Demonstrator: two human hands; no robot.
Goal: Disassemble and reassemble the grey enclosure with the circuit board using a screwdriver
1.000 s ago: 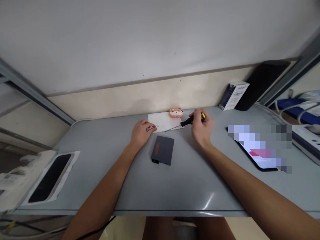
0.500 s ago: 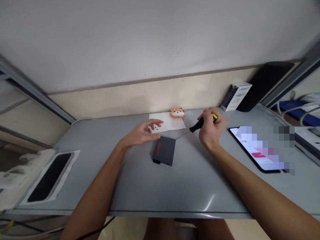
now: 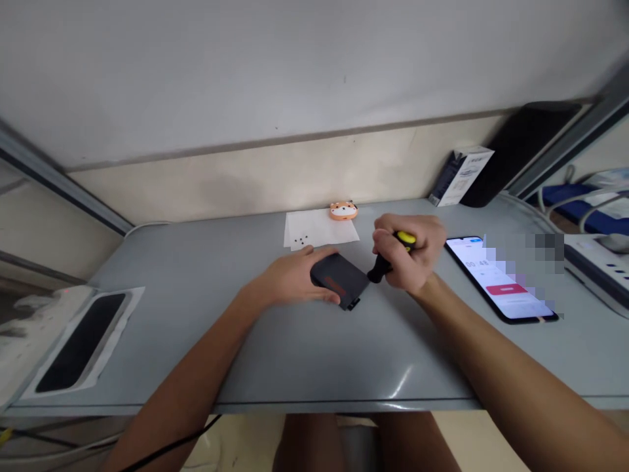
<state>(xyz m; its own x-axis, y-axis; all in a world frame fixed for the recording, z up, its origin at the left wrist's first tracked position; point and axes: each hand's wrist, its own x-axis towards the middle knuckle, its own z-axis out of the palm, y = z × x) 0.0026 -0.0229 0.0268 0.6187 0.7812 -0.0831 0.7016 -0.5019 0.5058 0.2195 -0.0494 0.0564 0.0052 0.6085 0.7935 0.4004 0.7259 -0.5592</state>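
Box (image 3: 343, 274) newly askew, screwdriver (image 3: 379, 269) tip hidden

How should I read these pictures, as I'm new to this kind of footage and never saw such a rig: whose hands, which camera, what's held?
There is no machine here: one person works with bare hands, seen by a single camera worn on the head, looking forward and down. The left hand has its fingers around a dark box. The right hand grips a screwdriver by its handle, close to the box; its shaft doesn't show. On the gray table, beyond the box, lies white paper bearing tiny dark pieces and an orange case. A lit phone lies to the right.
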